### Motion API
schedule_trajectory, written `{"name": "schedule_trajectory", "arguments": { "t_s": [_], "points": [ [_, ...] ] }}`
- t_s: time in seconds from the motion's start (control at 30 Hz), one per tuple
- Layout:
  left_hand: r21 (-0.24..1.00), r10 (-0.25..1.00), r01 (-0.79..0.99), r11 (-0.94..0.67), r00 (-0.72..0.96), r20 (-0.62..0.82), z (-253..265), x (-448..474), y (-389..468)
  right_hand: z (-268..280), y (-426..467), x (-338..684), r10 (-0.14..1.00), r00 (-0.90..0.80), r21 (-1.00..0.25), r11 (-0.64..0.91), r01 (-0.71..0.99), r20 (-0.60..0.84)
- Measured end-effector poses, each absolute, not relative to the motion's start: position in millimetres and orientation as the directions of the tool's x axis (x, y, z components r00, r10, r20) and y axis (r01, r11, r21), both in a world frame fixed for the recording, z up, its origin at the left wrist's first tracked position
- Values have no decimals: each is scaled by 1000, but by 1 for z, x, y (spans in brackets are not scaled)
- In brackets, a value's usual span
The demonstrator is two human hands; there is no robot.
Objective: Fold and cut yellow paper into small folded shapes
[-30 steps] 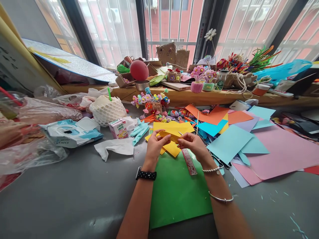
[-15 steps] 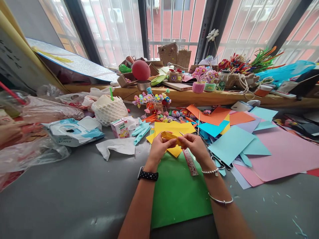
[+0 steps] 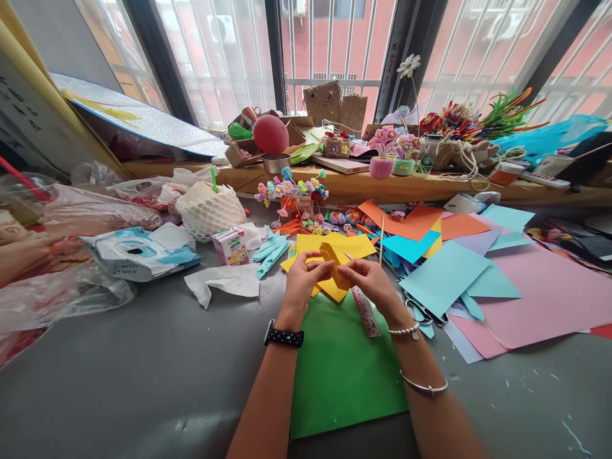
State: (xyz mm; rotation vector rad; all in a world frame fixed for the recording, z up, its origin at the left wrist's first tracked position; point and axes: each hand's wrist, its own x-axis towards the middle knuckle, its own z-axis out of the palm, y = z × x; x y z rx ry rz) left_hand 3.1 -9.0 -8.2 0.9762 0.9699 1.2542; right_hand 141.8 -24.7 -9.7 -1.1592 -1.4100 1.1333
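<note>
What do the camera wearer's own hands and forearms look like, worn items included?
Left hand: bare, black watch strap with pale dots at the wrist. Right hand: bare, silver-coloured beaded bracelet with a small charm, plus a plain, thin bangle further up the forearm. No gloves or sleeves in view.

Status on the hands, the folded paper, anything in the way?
Left hand and right hand both gripping folded yellow paper. Paper held tilted, yellow sheets behind. No obvious obstruction; ruler close by.
</note>
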Motion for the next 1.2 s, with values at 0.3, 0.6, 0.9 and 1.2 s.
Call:
{"name": "schedule_trajectory", "arguments": {
  "t_s": [0.3,0.6,0.9,1.2],
  "points": [
    [913,980,-379,152,175,-91,-7,4,-11,-13,-24,142,989,-102,-994,106,24,103],
    [906,978,-390,165,185,-99,-8,4,-10,-13,-24,141,989,-105,-993,112,29,109],
    [976,994,-214,-32,94,53,-15,4,-7,-13,-22,143,971,-223,-945,151,290,86],
    [994,974,-53,-92,203,101,-15,7,-9,-14,-20,145,975,37,-959,208,192,218]
  ]
}}
